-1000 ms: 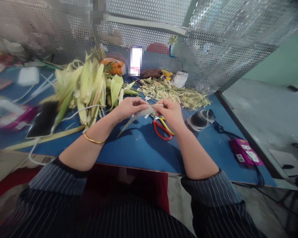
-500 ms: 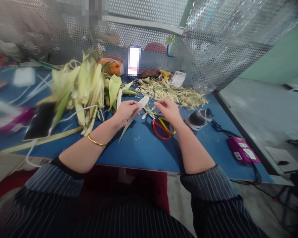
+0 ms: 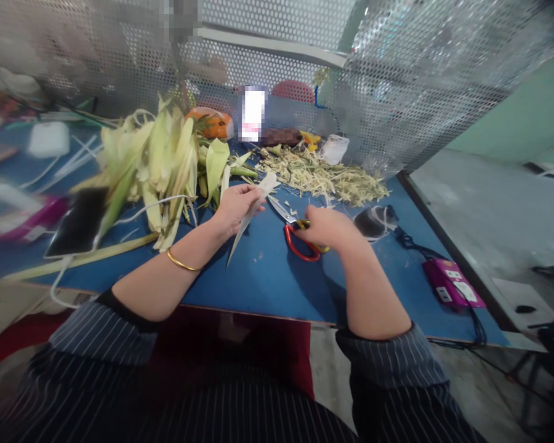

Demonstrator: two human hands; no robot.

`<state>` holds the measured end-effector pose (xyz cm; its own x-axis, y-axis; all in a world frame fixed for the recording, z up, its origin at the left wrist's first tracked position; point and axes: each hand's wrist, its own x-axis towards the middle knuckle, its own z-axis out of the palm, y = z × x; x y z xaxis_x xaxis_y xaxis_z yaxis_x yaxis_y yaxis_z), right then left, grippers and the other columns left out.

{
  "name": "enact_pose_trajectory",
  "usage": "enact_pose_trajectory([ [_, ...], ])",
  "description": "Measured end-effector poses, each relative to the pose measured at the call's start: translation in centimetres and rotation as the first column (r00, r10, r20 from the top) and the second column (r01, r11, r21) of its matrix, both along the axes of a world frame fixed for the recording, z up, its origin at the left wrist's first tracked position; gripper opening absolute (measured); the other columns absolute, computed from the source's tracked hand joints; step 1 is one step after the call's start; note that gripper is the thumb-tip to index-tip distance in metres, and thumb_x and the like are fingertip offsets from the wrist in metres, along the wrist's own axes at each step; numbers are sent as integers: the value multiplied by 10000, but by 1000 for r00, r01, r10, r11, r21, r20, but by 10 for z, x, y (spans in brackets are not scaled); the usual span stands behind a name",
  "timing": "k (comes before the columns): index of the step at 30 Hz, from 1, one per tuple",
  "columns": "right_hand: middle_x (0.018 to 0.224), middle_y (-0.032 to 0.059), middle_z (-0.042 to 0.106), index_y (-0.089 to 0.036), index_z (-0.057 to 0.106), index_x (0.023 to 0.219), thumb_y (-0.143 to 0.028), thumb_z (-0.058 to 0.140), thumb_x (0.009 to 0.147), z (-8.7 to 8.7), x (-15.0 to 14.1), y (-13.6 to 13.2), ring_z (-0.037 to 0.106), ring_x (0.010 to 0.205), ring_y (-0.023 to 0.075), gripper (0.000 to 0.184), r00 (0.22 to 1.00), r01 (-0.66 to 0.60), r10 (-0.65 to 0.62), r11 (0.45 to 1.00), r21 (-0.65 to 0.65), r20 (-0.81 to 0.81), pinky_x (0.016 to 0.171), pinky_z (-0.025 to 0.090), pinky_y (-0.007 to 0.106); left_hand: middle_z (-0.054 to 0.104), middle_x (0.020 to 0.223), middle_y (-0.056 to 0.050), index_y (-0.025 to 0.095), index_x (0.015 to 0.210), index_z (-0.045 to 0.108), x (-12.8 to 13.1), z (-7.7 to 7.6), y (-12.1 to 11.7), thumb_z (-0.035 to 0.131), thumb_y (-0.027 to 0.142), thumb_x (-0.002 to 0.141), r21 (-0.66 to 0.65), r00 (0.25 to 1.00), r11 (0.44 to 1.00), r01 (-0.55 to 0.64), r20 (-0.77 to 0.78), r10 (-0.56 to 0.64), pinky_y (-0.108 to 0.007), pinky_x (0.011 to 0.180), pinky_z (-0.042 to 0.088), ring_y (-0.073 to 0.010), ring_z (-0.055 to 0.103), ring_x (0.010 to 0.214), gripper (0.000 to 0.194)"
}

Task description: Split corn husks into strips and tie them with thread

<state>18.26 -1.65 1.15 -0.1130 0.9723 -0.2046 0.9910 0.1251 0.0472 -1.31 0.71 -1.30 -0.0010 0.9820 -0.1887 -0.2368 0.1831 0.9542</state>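
Between the thumb and fingers of my left hand (image 3: 240, 208) is a pale corn husk strip (image 3: 246, 226), its broad end pointing up and away and its narrow tip hanging toward me. My right hand (image 3: 330, 227) is over the scissors (image 3: 301, 246), with its curled fingers on the yellow handle and hiding most of it. The red handle shows to the left of those fingers. The scissors' blades point to the far left, near the husk's broad end. Small husk scraps (image 3: 292, 208) lie beside the blades.
Corn husks (image 3: 159, 160) are heaped at left, and shredded trimmings (image 3: 323, 175) lie behind my hands. A lit phone (image 3: 253, 114) stands at the back before a perforated metal screen (image 3: 272, 61). A wrapped black object (image 3: 375, 220) and a purple power strip (image 3: 452, 283) are at right.
My right hand has moved right and toward me, from the husk scraps onto the scissors' handles. Those scraps now lie on the table. The left hand keeps the husk strip in nearly the same place.
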Motion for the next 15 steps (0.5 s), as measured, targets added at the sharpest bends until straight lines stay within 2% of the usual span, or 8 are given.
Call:
enact_pose_trajectory([
  [2,977,203,726,-106,544,1229,-304,607,767,0,-4,-6,700,899,377,506,997,-59,62,997,-51,48,643,476,386,645,591,4,146,717,601,1,-1,0,655,176,859,15,1000,1000,-5,-19,5,-184,438,408,-72,584,449,154],
  [4,974,210,727,-93,530,1252,-253,592,757,-5,-8,-7,705,906,377,524,994,-89,90,996,-23,65,635,463,374,639,588,8,144,718,603,0,-3,2,648,166,860,27,999,999,-17,-34,18,-183,425,396,-71,577,437,150],
  [9,1019,219,726,-120,595,1199,-264,575,795,-11,2,6,699,946,382,429,1000,15,-15,1000,-10,9,682,468,382,639,609,11,137,721,615,-6,-10,12,657,173,862,97,998,994,-51,-30,54,-186,376,326,-62,561,423,151],
  [13,1005,184,720,-154,657,1097,-188,514,831,-6,22,16,688,924,336,304,984,101,-75,982,158,-159,741,473,395,647,629,11,137,722,617,-9,-10,16,663,180,866,115,995,989,-92,-28,96,-184,381,327,-56,564,429,157],
  [15,897,127,700,-156,647,1123,-218,569,822,-5,27,18,671,793,275,317,922,142,-60,972,188,-383,706,478,374,654,640,9,139,724,620,-10,-9,16,665,195,871,117,994,988,-98,-38,103,-181,378,316,-50,557,428,164],
])
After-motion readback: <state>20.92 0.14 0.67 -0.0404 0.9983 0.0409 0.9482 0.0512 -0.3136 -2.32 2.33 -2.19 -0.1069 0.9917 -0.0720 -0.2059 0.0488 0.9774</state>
